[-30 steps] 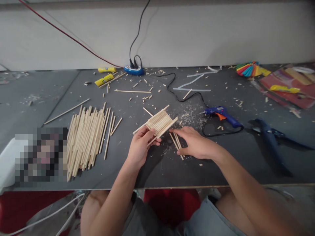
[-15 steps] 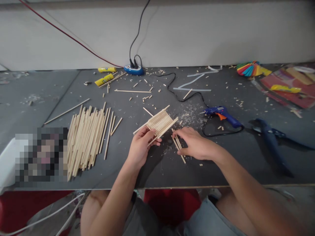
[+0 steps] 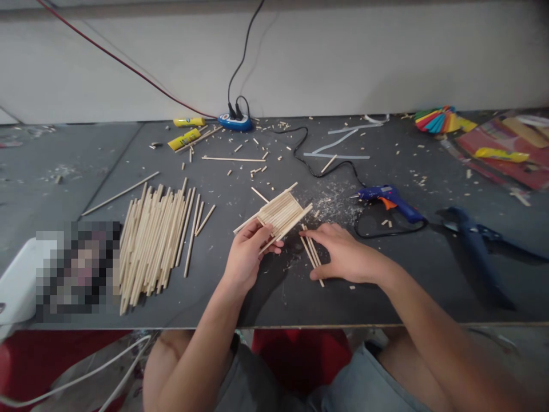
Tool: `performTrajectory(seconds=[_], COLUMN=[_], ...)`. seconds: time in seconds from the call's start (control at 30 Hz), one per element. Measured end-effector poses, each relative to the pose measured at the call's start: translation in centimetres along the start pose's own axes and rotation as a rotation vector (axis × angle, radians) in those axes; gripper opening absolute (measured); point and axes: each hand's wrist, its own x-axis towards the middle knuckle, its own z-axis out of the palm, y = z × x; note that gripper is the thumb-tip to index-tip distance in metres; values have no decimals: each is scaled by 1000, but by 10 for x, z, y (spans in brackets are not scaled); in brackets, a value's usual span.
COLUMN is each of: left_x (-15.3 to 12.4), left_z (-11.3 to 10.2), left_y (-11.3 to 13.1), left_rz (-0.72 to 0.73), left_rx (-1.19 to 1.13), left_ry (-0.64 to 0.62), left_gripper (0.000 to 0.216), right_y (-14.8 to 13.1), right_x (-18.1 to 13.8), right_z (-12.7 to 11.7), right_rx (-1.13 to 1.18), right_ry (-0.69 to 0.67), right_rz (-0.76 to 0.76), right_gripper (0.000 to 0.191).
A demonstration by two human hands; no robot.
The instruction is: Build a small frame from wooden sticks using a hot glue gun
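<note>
My left hand (image 3: 249, 249) is closed round the near edge of a small panel of wooden sticks (image 3: 281, 214), thumb on top. The panel has sticks laid side by side, with longer ones along its edges jutting past the corners. Beside it, my right hand (image 3: 343, 252) is over a few loose wooden sticks (image 3: 309, 249) lying on the table. Its thumb and forefinger are spread apart and touch them near opposite ends; the other fingers are mostly hidden. A blue glue gun (image 3: 392, 200) with an orange trigger lies beyond my right hand.
On the left lies a big pile of wooden sticks (image 3: 152, 246), near a white object (image 3: 21, 280). Dark-handled cutters (image 3: 476, 246) are on the right. At the back are a blue power socket (image 3: 234, 121), yellow tubes (image 3: 184, 139), clear glue sticks (image 3: 337, 155) and coloured strips (image 3: 441, 121). Offcuts are scattered about.
The view has shifted slightly. My right thumb and forefinger have moved a little along the loose sticks, which lie slightly closer together. My left hand keeps its hold on the panel.
</note>
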Motion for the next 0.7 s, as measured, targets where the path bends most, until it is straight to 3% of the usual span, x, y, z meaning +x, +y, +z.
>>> performTrajectory(seconds=[0.1,0.2,0.7], left_x=[0,-1,-2], left_z=[0,0,0], left_y=[0,0,-2], left_rz=[3,4,-1], left_rx=[0,5,6], left_ry=[-7,-21,-20], left_gripper=[22,22,24], right_y=[0,-1,-3], right_x=[-4,-6,-16], right_z=[-3,-3,8], right_rx=[4,-26,5], right_ry=[-67,-88,21], right_rz=[-12,-14,15], right_gripper=[107,115,97])
